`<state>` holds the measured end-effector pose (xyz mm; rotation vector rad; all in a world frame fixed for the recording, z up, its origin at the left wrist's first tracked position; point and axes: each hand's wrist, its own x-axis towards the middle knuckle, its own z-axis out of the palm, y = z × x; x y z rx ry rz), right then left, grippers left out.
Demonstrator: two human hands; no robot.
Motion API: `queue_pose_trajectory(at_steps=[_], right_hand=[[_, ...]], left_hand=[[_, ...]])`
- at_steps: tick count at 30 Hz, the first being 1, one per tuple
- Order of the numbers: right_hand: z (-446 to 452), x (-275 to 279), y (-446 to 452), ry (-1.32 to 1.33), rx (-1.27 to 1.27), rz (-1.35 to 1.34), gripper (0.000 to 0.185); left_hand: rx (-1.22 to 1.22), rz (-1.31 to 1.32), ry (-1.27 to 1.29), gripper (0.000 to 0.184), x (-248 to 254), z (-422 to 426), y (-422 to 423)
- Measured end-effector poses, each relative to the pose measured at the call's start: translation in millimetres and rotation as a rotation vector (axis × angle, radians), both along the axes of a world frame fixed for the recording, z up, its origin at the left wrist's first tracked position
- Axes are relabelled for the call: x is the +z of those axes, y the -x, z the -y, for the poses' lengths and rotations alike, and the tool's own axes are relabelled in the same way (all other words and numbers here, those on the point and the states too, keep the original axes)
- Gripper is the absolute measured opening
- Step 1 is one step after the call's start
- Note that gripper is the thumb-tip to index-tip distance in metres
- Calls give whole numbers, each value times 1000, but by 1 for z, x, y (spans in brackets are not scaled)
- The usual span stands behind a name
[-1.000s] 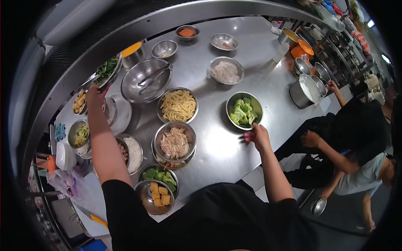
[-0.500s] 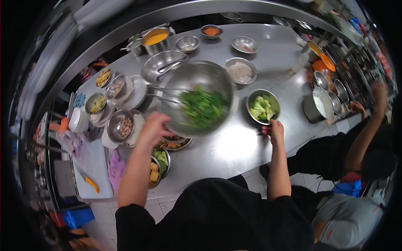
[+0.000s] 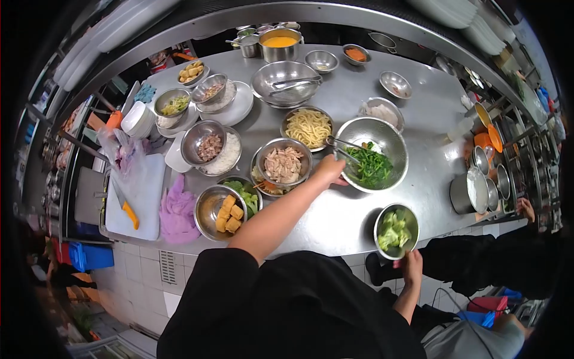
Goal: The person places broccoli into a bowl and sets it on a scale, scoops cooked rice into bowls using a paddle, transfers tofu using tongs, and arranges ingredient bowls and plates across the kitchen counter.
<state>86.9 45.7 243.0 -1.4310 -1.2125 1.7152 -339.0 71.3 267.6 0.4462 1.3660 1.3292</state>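
Observation:
My left hand is closed on the near left rim of a large metal bowl of leafy greens, with tongs resting in it. At the table's near edge, my right hand grips the bottom rim of a smaller bowl of broccoli, which is tilted. Left of the greens stand a bowl of noodles and one of shredded meat.
Yellow tofu pieces fill a bowl at the near left. A knife lies on a white cutting board beside a purple cloth. A metal pot stands at right. Co-workers are at the lower right.
The bowl of greens has come from the far left to the middle right in my left hand. My right hand has brought the broccoli bowl nearer, to the table's edge. The view has shifted.

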Motion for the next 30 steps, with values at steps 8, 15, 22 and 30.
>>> queue_pose_trajectory(at_steps=[8,15,22,30], right_hand=[[32,0,122,71,407,24,23],[16,42,219,-118,769,267,39],[9,305,339,-982,766,-25,30],[65,507,600,-1147,684,368,42]], left_hand=[[-243,-1004,144,60,40,25,13],[-97,-846,-462,21,206,161,93],[1137,-1396,-407,39,390,280,284],[906,-1122,-24,64,426,263,393]])
